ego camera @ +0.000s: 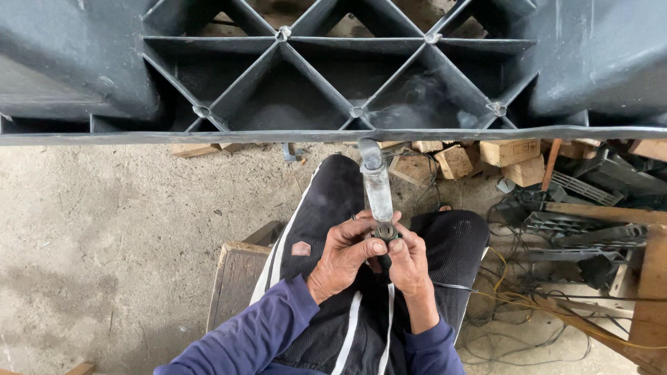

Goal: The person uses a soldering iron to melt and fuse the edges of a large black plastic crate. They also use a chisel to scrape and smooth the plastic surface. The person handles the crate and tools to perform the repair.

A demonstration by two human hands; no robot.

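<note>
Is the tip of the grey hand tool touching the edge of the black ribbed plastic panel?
Touching. The head view shows the hand tool, held by both the left hand and right hand, with its bent tip meeting the lower rim of the ribbed plastic panel; no gap shows.

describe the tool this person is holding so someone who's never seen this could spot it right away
Below the big black ribbed plastic panel, a seated person's knees point up. Both hands, left hand and right hand, meet on a dusty grey metal tool, the only long pale thing between the knees.
</note>
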